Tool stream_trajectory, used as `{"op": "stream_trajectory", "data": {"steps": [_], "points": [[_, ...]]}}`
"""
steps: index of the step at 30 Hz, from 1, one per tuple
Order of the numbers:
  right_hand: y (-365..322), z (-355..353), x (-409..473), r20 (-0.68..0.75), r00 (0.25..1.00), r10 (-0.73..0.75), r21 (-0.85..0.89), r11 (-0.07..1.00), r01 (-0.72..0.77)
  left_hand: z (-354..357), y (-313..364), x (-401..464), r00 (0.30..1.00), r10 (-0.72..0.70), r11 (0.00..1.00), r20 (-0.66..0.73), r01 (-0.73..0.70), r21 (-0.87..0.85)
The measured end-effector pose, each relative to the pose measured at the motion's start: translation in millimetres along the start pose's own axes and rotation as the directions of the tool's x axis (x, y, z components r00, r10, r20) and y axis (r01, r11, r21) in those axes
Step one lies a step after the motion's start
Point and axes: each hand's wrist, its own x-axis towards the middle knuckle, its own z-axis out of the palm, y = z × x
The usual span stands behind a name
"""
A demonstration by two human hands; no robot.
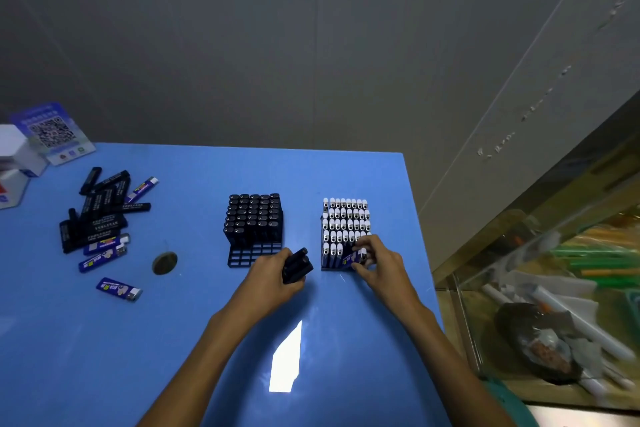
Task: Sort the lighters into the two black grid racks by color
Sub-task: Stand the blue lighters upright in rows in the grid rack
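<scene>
Two black grid racks stand mid-table. The left rack (pixel 250 257) holds several black lighters (pixel 254 215), with its front rows bare. The right rack (pixel 323 243) is packed with white-capped blue lighters (pixel 345 218). My left hand (pixel 273 276) grips a bunch of black lighters (pixel 297 266) just in front of the left rack. My right hand (pixel 381 262) pinches a blue lighter (pixel 354 257), tilted at the front right corner of the right rack. A loose pile of black lighters (pixel 98 215) with a few blue lighters (pixel 104 255) lies at the left.
The blue table (pixel 207 340) ends at its right edge near my right forearm. A round hole (pixel 165 263) sits left of the racks. A QR-code sign (pixel 52 133) and white boxes (pixel 15 163) stand at the far left. A glass cabinet (pixel 554 288) is on the right.
</scene>
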Motion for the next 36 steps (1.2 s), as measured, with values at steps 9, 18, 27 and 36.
{"op": "stream_trajectory", "data": {"steps": [9,18,27,36], "points": [[5.8,6.9,-0.4,-0.032,0.999,-0.031,-0.004,1.000,0.031,0.9,-3.2,2.2,1.000,0.006,1.000,-0.002,-0.006,-0.010],[3.2,11.4,1.4,-0.072,0.990,-0.122,-0.002,0.993,0.122,0.1,-8.0,1.7,1.000,0.012,1.000,-0.008,-0.012,-0.006],[3.4,11.9,6.3,-0.131,0.961,-0.243,-0.126,0.966,0.227,-3.1,-7.5,1.3,1.000,0.023,0.999,-0.017,-0.023,-0.029],[2.1,18.6,5.0,-0.161,0.928,-0.336,-0.307,0.911,0.276,-2.9,-7.2,-0.6,0.999,0.023,0.999,-0.027,-0.024,-0.032]]}}
